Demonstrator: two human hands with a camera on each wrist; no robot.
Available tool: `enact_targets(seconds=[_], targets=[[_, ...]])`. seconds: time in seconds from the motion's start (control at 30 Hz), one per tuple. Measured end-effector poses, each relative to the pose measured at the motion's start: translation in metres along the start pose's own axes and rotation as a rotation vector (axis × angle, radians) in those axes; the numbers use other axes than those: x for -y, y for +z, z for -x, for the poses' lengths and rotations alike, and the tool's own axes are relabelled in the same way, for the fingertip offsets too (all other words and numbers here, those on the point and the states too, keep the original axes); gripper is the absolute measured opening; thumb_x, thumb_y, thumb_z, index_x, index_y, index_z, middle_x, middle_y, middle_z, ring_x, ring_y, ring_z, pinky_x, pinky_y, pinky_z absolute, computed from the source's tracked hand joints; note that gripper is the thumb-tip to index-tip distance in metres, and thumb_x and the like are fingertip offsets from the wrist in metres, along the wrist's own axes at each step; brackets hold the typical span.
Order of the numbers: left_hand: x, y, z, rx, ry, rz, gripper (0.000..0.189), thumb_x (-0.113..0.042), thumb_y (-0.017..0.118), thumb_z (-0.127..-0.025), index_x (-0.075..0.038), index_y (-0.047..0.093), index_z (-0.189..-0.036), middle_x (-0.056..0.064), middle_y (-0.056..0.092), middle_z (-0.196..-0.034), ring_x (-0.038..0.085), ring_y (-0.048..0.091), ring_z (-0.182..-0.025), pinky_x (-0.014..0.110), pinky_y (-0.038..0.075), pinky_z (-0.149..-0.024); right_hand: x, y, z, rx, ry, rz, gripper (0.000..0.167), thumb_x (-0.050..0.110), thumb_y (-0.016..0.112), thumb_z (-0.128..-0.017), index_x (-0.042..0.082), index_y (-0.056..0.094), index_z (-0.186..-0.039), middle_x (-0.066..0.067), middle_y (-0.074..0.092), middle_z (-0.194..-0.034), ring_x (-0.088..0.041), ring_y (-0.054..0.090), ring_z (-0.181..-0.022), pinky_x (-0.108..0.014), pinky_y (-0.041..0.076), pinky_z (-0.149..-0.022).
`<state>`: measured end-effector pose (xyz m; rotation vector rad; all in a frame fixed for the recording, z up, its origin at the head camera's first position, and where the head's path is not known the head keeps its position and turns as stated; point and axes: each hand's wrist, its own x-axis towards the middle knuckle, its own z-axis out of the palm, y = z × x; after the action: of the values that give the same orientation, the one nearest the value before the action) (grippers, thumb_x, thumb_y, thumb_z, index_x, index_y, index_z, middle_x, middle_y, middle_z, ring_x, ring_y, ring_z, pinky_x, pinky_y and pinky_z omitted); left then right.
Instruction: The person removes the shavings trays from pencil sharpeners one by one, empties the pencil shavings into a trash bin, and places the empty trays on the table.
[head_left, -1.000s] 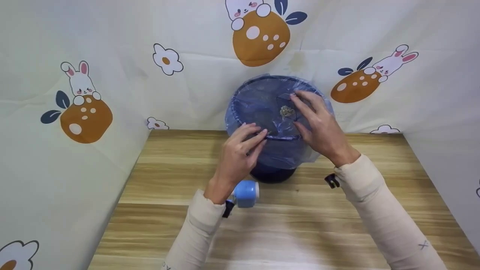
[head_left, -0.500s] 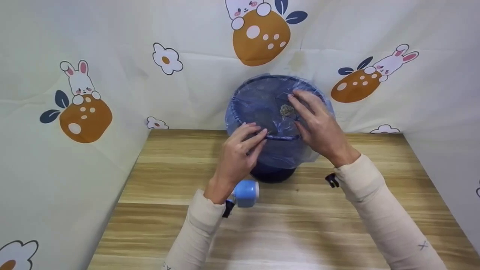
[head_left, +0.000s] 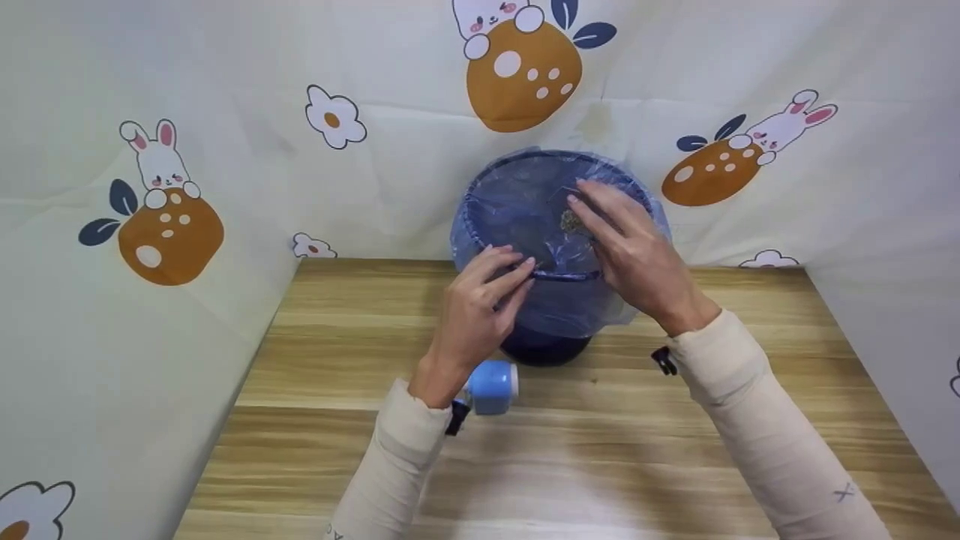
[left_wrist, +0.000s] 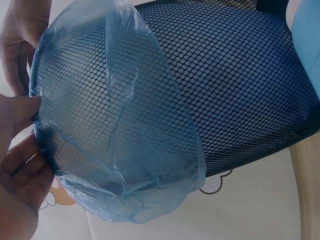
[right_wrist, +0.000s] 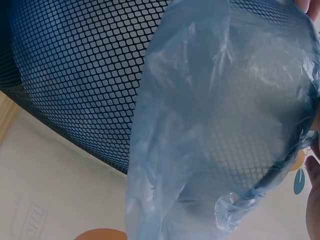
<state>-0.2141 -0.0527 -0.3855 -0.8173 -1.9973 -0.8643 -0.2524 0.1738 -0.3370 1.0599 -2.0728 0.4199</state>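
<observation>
A dark blue mesh wastebasket (left_wrist: 240,70) wears a translucent blue trash bag (head_left: 564,306), its edge folded down outside the rim. My left hand (head_left: 480,300) holds the bag at the front left of the rim. In the left wrist view its thumb (left_wrist: 20,107) lies against the film, with the fingers on the rim's other side. My right hand (head_left: 637,251) is at the right front of the rim, fingers reaching over the opening; its thumb is hidden in the head view. In the right wrist view, film stretches toward this hand (right_wrist: 314,180) at the frame's edge.
A blue cylinder with a white end (head_left: 492,387) lies on the wooden table (head_left: 322,442) beside the left wrist. A small speckled tan clump (head_left: 570,220) shows inside the basket. The rabbit-patterned cloth wall (head_left: 397,150) stands close behind it.
My right thumb and fingers have drawn together, and the fingers have shifted slightly left, partly covering the tan clump. The left hand and the basket stay in place.
</observation>
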Motion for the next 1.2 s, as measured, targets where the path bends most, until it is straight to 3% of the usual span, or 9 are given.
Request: enact_targets(seconds=[0.3,0.73,0.97,1.2], targets=[[-0.0001,0.0004,-0.0001,0.000,-0.006,0.003,0.022,-0.007,0.073,-0.089,-0.002,0.076,-0.110,0.015,0.072,-0.107,0.029,0.065,-0.112,0.040,0.045,-0.108,0.0032,-0.0024,-0.0021,0.052,-0.032,0.051,0.045,-0.012,0.057,-0.092,-0.003,0.056,-0.136,-0.019,0.049,-0.146,-0.036,0.046,-0.136,-0.039,0.030,-0.119],[0.0006,0.0019,0.0004,-0.004,-0.001,-0.021,0.022,-0.010,0.074,-0.089,-0.004,0.076,-0.110,0.014,0.072,-0.107,0.028,0.066,-0.112,0.039,0.046,-0.108,0.0053,-0.0016,-0.0024,0.004,-0.177,0.122,0.056,-0.023,0.051,-0.087,-0.001,0.055,-0.138,-0.016,0.053,-0.144,-0.032,0.049,-0.134,-0.043,0.035,-0.116],[-0.0002,0.0014,0.0001,-0.003,0.008,-0.029,0.022,-0.009,0.074,-0.089,-0.003,0.076,-0.110,0.013,0.072,-0.107,0.028,0.065,-0.112,0.038,0.045,-0.108,0.0057,-0.0019,-0.0021,0.001,-0.191,0.129,0.057,-0.024,0.052,-0.085,-0.002,0.055,-0.138,-0.017,0.053,-0.144,-0.032,0.049,-0.134,-0.043,0.035,-0.116],[0.0008,0.0005,-0.0001,0.010,0.028,-0.045,0.021,-0.009,0.073,-0.089,-0.002,0.076,-0.109,0.015,0.072,-0.108,0.029,0.066,-0.111,0.039,0.046,-0.108,0.0040,-0.0028,-0.0013,-0.026,-0.169,0.175,0.041,-0.009,0.055,-0.093,-0.006,0.056,-0.135,-0.021,0.055,-0.140,-0.037,0.052,-0.129,-0.045,0.041,-0.112]])
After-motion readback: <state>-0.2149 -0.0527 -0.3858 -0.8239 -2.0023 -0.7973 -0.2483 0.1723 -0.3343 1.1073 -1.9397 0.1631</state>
